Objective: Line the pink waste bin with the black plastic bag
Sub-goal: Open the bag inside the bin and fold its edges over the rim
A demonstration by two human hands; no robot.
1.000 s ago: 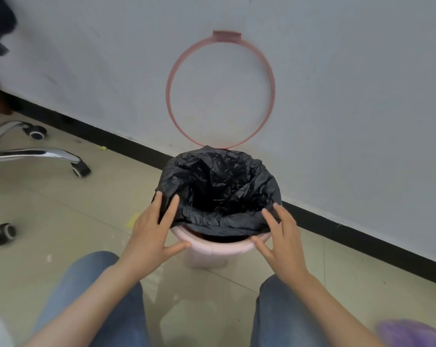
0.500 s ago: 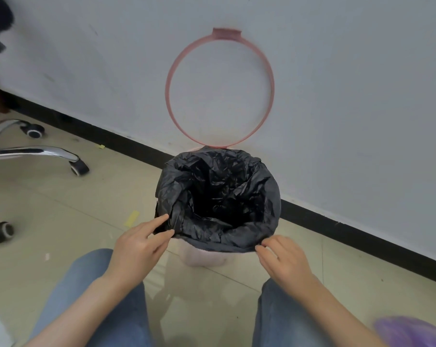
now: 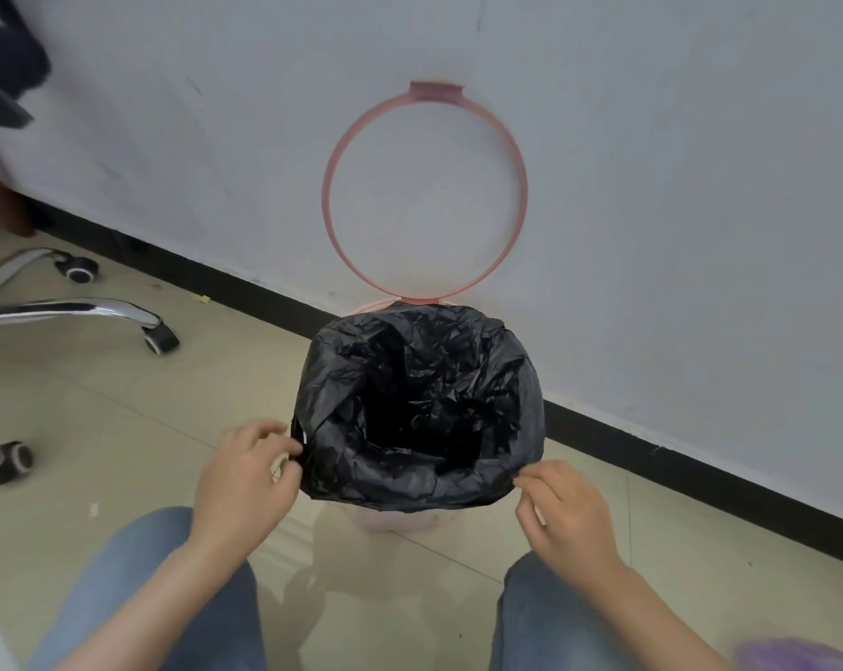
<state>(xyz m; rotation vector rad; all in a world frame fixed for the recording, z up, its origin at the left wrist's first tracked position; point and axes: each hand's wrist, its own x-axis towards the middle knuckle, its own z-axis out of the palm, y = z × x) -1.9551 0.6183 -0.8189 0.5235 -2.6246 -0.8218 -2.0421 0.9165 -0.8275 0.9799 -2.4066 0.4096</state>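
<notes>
I am looking down at the crinkled black plastic bag [image 3: 419, 404], which is sitting inside the small round pink waste bin [image 3: 394, 519] on the tiled floor by the wall, its edge folding over the rim. My left hand [image 3: 245, 481] is pinching the bag's left edge. My right hand [image 3: 567, 513] is curling at the right edge; I cannot tell whether it is gripping. The bin's pink ring lid [image 3: 425, 191] is leaning against the grey wall [image 3: 676, 186].

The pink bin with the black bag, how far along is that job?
Mostly done: the black bag sits open inside the pink bin, folded over its rim. In hand: the left hand and right hand pinch the bag's lower edge at each side. Left: the pink ring, upright against the wall, probably gets lowered.
</notes>
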